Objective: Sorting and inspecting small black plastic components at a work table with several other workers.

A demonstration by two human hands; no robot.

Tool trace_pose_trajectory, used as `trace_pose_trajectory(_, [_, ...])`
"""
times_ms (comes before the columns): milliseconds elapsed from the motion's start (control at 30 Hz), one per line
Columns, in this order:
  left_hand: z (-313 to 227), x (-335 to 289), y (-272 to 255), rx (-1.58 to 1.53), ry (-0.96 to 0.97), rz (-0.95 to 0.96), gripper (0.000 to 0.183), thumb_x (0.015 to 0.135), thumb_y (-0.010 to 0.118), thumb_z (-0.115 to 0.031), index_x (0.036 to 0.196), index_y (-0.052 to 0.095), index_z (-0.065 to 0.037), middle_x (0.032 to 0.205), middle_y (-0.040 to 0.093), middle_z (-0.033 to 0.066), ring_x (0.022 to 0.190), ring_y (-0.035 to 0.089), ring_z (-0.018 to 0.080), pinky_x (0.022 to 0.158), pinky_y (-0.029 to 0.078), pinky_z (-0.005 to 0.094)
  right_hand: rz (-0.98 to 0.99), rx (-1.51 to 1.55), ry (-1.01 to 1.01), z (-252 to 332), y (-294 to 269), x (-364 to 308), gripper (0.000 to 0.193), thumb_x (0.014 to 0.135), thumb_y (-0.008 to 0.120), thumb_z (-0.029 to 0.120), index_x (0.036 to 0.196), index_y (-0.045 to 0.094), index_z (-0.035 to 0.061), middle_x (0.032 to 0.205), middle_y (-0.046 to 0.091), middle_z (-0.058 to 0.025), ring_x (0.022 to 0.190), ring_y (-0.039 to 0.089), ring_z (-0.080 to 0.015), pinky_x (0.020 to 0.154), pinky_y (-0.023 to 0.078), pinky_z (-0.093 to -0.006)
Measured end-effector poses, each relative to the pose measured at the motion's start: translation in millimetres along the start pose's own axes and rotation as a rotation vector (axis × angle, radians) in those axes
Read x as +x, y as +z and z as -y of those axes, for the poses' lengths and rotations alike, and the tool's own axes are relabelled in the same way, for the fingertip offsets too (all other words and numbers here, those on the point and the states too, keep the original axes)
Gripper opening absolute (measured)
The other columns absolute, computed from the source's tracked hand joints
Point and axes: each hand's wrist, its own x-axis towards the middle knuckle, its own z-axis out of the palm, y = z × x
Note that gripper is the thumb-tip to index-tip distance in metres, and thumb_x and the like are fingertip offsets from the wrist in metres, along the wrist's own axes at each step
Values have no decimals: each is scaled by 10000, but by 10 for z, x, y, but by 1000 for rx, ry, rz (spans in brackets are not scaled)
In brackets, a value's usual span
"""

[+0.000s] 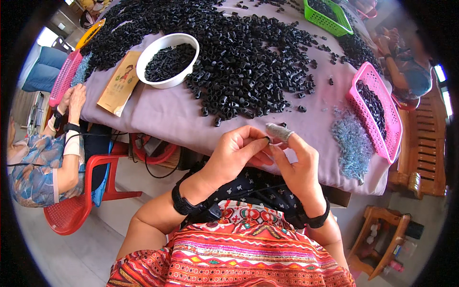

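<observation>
Right at the near edge of the table [162,119], the person's two hands meet above the lap. The left hand [234,155] has its fingers curled in narrow, thumb and forefinger pinched on a small black ring [267,139] held between both hands. The right hand [299,167] touches the same small piece with its fingertips; its forefinger wears a grey finger cover [278,131], and the other fingers are loosely bent. Both wrists carry black bands. Beyond the hands, a big heap of black rings [239,57] spreads over the mauve cloth, with a white bowl [160,48] of more such pieces to the left beside a brown booklet [119,82]. To the right lies a pile of small silvery springs [353,141], just beside a pink basket [382,119] holding black pieces. A green basket [327,19] stands at the far side. Other people sit at the left and right of the table.
</observation>
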Motion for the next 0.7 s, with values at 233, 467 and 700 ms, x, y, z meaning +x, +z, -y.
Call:
trace_pose_trajectory(233, [-22,7,-5,-80,-22,-15,179,1027,557,-168,1115,569,-13,976,703,90,865,721,173,743,602,296,-107,-47,-90,2,-32,-37,303,833,661,-32,1133,678,5,991,695,-157,830,680,-272,745,537,-332])
trace_pose_trajectory(467, [67,19,-31,15,29,71,175,1030,547,-169,1122,568,-22,980,687,68,846,721,176,798,614,328,-75,-113,-234,30,39,-8,230,814,654,-35,1040,681,3,956,695,-152,822,666,-330,716,546,-390])
trace_pose_trajectory(700, [-19,59,-12,53,-10,17,160,1028,553,-173,1091,560,-26,1003,710,105,812,713,158,706,571,255,-130,-204,0,-100,-261,393,251,843,654,-12,1087,701,25,930,696,-144,794,675,-246,754,528,-323])
